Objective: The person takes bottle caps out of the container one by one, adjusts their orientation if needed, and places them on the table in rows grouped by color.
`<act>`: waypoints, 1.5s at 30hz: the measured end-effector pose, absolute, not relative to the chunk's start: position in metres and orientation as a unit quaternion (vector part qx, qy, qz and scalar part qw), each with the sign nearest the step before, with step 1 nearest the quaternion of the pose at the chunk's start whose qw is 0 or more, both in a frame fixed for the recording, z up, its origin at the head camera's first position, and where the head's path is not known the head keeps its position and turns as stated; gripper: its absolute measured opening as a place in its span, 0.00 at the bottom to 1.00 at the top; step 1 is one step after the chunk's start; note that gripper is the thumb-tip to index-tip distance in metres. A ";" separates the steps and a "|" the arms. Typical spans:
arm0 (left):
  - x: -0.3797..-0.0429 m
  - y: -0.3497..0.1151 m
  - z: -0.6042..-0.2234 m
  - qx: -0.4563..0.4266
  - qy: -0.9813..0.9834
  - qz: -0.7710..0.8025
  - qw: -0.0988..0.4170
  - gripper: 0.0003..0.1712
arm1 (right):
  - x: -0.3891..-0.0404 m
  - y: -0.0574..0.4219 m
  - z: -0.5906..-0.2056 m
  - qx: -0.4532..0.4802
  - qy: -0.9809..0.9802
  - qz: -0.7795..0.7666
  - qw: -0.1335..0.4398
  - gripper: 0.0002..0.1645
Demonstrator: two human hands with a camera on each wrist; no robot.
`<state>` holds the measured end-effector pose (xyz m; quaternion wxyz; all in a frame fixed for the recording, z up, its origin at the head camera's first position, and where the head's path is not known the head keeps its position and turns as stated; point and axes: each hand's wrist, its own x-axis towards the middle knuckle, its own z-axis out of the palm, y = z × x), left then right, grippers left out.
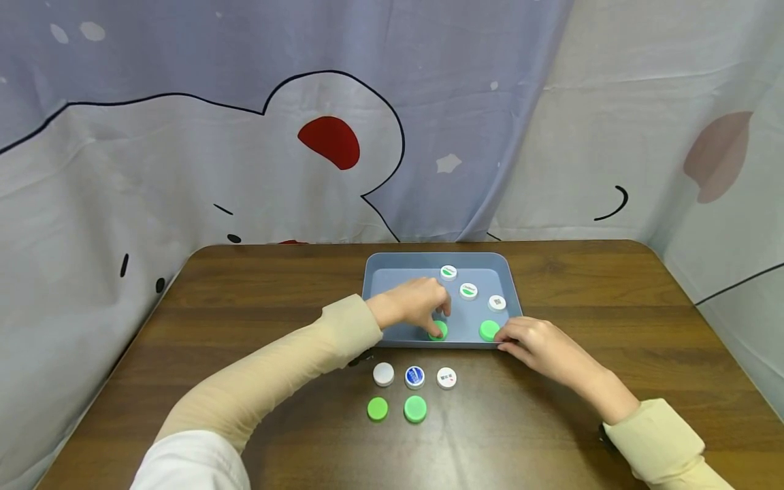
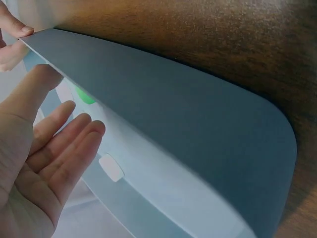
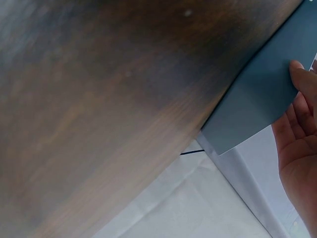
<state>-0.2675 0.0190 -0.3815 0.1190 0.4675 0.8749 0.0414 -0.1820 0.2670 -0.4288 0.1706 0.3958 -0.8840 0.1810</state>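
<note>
A shallow blue-grey tray stands on the table with its long side facing me. My left hand reaches into it from the left. Its thumb overlaps a green bottle cap near the front wall, and the other fingers are spread away from the thumb in the left wrist view. My right hand pinches the tray's front right corner, thumb outside the wall and fingers over the rim. Beside those fingers, inside the tray, lies another green cap. Three white caps, one of them printed green, lie farther back.
In front of the tray, a plain white cap, a blue-printed cap and a white cap with small print form a row. Nearer me lie two green caps, one lighter. A patterned curtain hangs behind the wooden table.
</note>
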 end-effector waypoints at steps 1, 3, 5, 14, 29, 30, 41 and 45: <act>-0.267 0.019 -0.381 0.469 0.874 0.040 0.122 0.22 | -0.182 0.267 -0.429 0.396 -0.884 0.181 0.171 0.10; -0.267 0.019 -0.382 0.472 0.871 0.038 0.128 0.21 | -0.183 0.267 -0.429 0.398 -0.883 0.182 0.173 0.10; -0.266 0.019 -0.382 0.476 0.869 0.034 0.133 0.21 | -0.183 0.267 -0.429 0.400 -0.881 0.181 0.174 0.10; -0.266 0.018 -0.390 0.494 0.860 0.023 0.127 0.15 | -0.183 0.266 -0.428 0.400 -0.882 0.179 0.174 0.10; -0.265 0.020 -0.393 0.490 0.865 0.011 0.105 0.12 | -0.182 0.266 -0.429 0.398 -0.882 0.184 0.173 0.11; -0.265 0.020 -0.392 0.489 0.866 0.011 0.103 0.13 | -0.182 0.266 -0.429 0.398 -0.882 0.184 0.173 0.11; -0.262 0.020 -0.383 0.472 0.877 0.035 0.080 0.14 | -0.181 0.266 -0.428 0.399 -0.881 0.186 0.174 0.11; -0.261 0.020 -0.375 0.475 0.877 0.050 0.063 0.14 | -0.181 0.266 -0.429 0.399 -0.881 0.187 0.174 0.11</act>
